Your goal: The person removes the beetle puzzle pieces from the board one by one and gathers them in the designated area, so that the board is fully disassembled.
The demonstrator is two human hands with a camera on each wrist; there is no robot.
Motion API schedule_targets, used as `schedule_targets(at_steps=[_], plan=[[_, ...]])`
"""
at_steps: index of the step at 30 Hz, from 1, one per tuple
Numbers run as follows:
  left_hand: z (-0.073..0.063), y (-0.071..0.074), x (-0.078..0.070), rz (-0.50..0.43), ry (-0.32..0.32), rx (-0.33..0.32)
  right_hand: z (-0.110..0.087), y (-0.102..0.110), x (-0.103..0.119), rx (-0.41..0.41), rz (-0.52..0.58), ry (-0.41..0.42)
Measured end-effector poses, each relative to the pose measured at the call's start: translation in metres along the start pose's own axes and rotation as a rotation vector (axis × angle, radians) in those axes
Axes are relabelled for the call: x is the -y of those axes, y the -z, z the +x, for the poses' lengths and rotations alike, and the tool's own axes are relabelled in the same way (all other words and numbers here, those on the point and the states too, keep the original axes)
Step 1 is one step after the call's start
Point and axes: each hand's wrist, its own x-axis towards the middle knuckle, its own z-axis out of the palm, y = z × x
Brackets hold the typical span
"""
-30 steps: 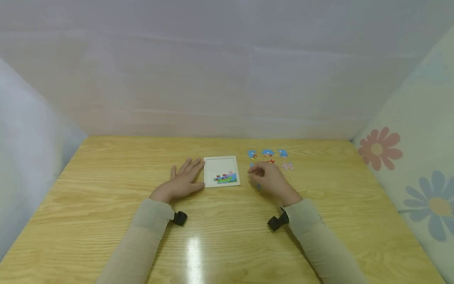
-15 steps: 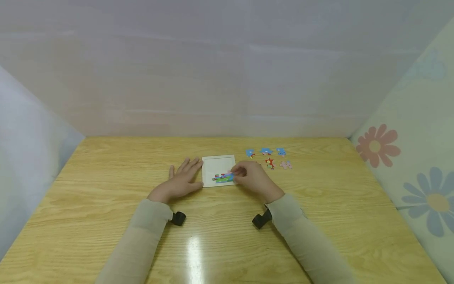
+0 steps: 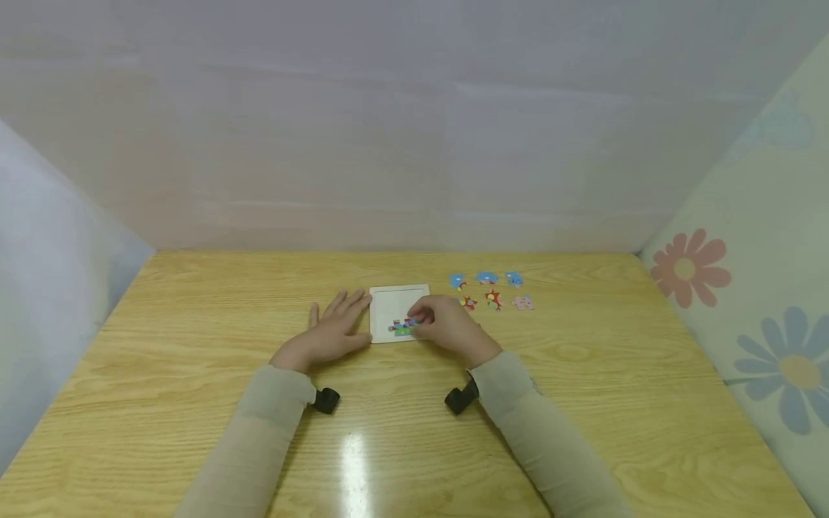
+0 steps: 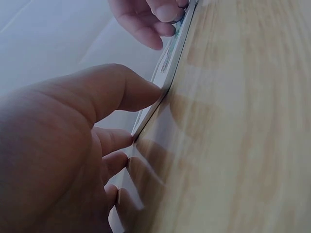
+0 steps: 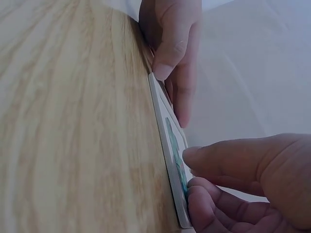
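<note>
A square white puzzle tray (image 3: 382,306) lies on the table, with joined picture pieces (image 3: 401,329) in green, blue and red along its lower part. My left hand (image 3: 327,334) lies spread at the tray's left side; its thumb and fingertips touch the edge, also in the left wrist view. My right hand (image 3: 447,325) is over the tray's lower right, thumb and fingers curled around a small puzzle piece largely hidden by them. In the right wrist view, the thumb and fingertips (image 5: 190,158) are right at the coloured pieces (image 5: 175,150).
Right of the tray lie loose puzzle pieces in two rows, among them a blue one (image 3: 486,277), a red one (image 3: 494,300) and a pink one (image 3: 523,303). The wooden table (image 3: 388,446) meets a pale backdrop behind.
My right hand has moved left from beside the loose pieces onto the tray, bringing a small blue piece, and then a little farther left. The left hand has stayed at the tray's edge.
</note>
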Motion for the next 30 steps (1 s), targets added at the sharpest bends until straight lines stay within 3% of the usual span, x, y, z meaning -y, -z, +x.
schedule_targets(at_steps=[17, 30], plan=[[-0.0027, 0.0012, -0.0017, 0.010, -0.005, -0.007, 0.0023, -0.0048, 0.0041, 0.012, -0.065, 0.002], [-0.0010, 0.0008, -0.0007, -0.003, 0.002, 0.000, 0.0016, -0.0066, 0.0068, -0.003, -0.075, -0.049]])
